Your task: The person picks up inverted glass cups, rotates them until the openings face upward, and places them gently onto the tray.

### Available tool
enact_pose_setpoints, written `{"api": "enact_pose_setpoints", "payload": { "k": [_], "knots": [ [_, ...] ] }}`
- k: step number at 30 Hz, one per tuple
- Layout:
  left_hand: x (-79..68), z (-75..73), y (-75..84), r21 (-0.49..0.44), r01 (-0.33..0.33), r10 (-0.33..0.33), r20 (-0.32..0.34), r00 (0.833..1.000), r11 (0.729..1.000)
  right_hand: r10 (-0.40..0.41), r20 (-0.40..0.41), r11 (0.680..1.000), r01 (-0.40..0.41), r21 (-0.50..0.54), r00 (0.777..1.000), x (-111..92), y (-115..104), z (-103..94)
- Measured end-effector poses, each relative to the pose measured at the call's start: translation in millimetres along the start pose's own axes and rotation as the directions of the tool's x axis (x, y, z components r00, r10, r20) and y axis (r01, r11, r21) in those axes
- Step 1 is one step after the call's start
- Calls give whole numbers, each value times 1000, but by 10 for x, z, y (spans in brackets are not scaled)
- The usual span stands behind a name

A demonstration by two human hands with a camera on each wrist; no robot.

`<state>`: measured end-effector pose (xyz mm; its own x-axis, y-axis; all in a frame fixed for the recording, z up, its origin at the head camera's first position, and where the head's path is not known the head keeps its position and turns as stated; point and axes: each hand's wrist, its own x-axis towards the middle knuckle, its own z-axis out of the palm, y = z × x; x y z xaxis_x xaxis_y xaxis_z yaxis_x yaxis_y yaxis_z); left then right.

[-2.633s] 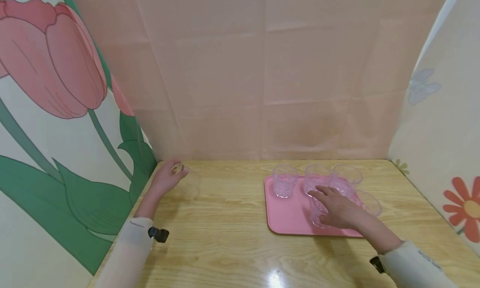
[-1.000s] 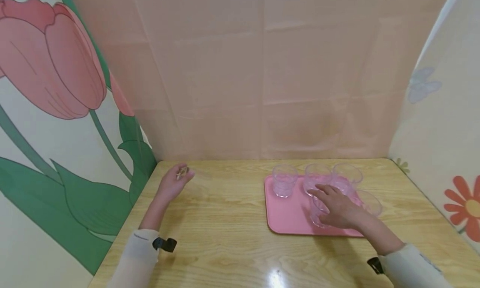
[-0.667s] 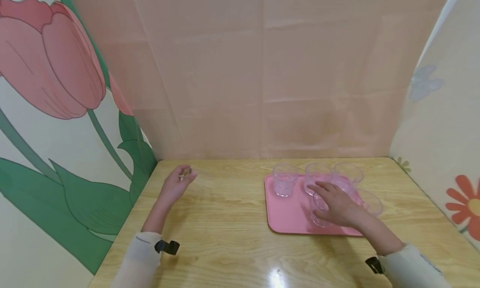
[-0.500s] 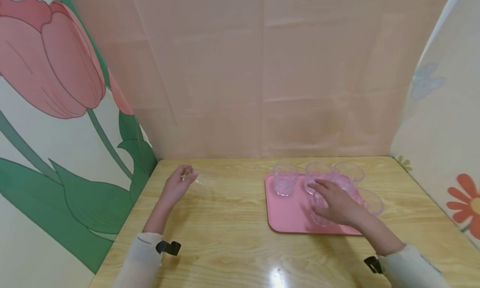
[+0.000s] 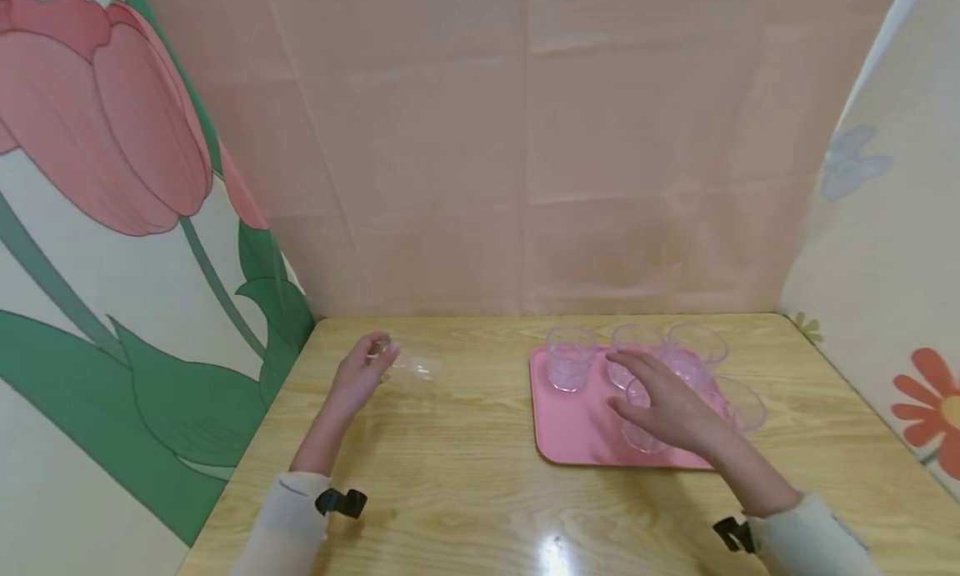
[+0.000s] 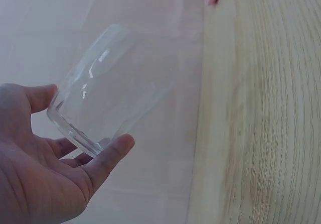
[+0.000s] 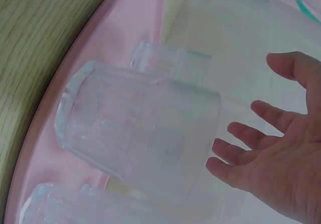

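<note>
At the left of the table, my left hand (image 5: 360, 376) grips a clear glass (image 5: 414, 368) by its thick base. The left wrist view shows thumb and fingers around that base, with the glass (image 6: 113, 91) tilted and its mouth pointing away from the palm. My right hand (image 5: 667, 401) hovers over the pink tray (image 5: 573, 438), fingers spread and holding nothing. Just below it a clear glass (image 5: 641, 434) stands upright on the tray. In the right wrist view my fingertips are close to the rim of this glass (image 7: 135, 128).
Several more clear glasses share the tray, among them one at its back left corner (image 5: 570, 359) and one beside it (image 5: 626, 351). Wood-grain table (image 5: 457, 459) lies between the hands. A pink-beige cloth (image 5: 420, 167) hangs behind, with painted walls on both sides.
My left hand has moved right and slightly nearer, and the glass in it has turned so its side shows. My right hand has shifted slightly left and up, its fingers wider apart.
</note>
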<state>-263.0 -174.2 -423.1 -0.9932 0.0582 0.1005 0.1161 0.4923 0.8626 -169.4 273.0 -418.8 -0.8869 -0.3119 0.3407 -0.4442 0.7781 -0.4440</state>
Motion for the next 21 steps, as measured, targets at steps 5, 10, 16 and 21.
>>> {"api": "enact_pose_setpoints", "payload": {
  "k": [5,10,16,21],
  "knots": [
    [-46,26,36,-23,-3,3,6,1000,1000,39,3,998,-39,43,999,2,-70,-11],
    [-79,59,67,-69,-7,7,10,1000,998,53,-11,996,-52,73,999,3,-118,-12],
    [-124,105,112,-113,3,1,39,999,994,60,-31,994,-56,93,998,3,-156,2],
    [-154,135,133,-130,-3,9,47,999,991,58,-55,992,-52,119,997,4,-206,14]
  ]
}}
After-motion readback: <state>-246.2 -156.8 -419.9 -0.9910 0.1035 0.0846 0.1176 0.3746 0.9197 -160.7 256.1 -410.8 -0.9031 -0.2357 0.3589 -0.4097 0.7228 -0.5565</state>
